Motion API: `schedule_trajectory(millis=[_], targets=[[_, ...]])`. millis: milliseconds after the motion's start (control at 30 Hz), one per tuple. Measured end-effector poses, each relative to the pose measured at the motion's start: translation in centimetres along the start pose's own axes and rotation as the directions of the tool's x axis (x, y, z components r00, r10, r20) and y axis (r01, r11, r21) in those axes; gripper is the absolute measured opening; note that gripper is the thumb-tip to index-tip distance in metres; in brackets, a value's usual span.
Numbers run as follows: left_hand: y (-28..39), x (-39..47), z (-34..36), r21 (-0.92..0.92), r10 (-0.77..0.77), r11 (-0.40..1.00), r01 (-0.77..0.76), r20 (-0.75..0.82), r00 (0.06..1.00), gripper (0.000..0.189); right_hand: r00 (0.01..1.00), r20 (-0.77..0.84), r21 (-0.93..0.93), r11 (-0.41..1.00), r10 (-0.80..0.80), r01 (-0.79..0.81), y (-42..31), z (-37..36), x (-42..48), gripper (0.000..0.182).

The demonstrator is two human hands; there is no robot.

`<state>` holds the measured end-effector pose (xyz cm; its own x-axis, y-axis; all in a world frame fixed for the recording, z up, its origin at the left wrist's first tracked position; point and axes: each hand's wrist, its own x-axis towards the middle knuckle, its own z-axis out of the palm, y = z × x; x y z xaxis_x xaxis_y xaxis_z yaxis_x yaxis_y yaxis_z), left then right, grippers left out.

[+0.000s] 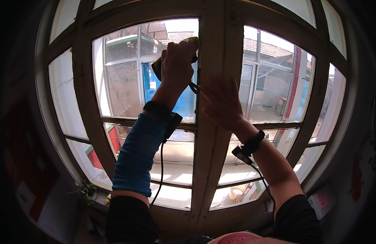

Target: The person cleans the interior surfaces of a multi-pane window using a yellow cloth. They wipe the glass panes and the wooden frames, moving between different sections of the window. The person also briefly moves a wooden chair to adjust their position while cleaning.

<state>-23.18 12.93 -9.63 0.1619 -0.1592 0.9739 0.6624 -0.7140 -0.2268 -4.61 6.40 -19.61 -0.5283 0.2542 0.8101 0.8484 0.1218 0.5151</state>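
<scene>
My left hand [179,62] is raised to the upper left window pane [122,79], its fingers closed around a dark and yellow cloth [157,67] near the pane's right edge. A dark loop hangs below that hand. My right hand [221,102] lies flat with spread fingers against the middle wooden post of the window frame [211,158], holding nothing. Each wrist wears a black band with a small black device and a cable. A blue sleeve [136,152] covers my left forearm.
A green potted plant [88,190] stands at the lower left by the sill, beside a small yellow thing [107,202]. A pale box with a pink patch [322,201] is at the lower right. Wooden crossbars divide the panes. Outside are tiled roofs and a basket [236,192].
</scene>
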Motion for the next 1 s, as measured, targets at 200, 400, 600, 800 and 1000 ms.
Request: schedule_trajectory(millis=[200, 400, 600, 800, 1000], targets=[[-0.1, -0.3, 0.3, 0.108, 0.017, 0.994, -0.014, -0.028, 0.999, 0.052, 0.999, 0.037, -0.053, 0.999, 0.001, 0.001, -0.6, -0.6, 0.6, 0.067], [-1.6, 3.6, 1.5, -0.001, -0.065, 0.998, 0.066, -0.133, 0.989, 0.053, 1.0, 0.012, -0.041, 0.999, 0.005, -0.005, -0.1, -0.3, -0.1, 0.067], [-1.6, -2.6, 1.3, -0.019, 0.068, 0.997, -0.07, -0.098, 0.993, 0.069, 0.975, 0.206, -0.146, 0.988, 0.077, -0.047, -1.4, -1.5, 1.5, 0.067], [-10.9, -3.2, -0.3, 0.237, -0.121, 0.957, 0.168, -0.201, 0.972, 0.063, 0.997, 0.08, -0.087, 0.996, -0.002, 0.009, -0.2, -0.6, 0.5, 0.068], [-21.4, -5.4, -3.7, 0.474, -0.162, 0.831, 0.29, -0.292, 0.942, 0.06, 1.0, 0.008, -0.022, 0.999, -0.03, 0.03, 0.1, -0.1, 0.3, 0.067]])
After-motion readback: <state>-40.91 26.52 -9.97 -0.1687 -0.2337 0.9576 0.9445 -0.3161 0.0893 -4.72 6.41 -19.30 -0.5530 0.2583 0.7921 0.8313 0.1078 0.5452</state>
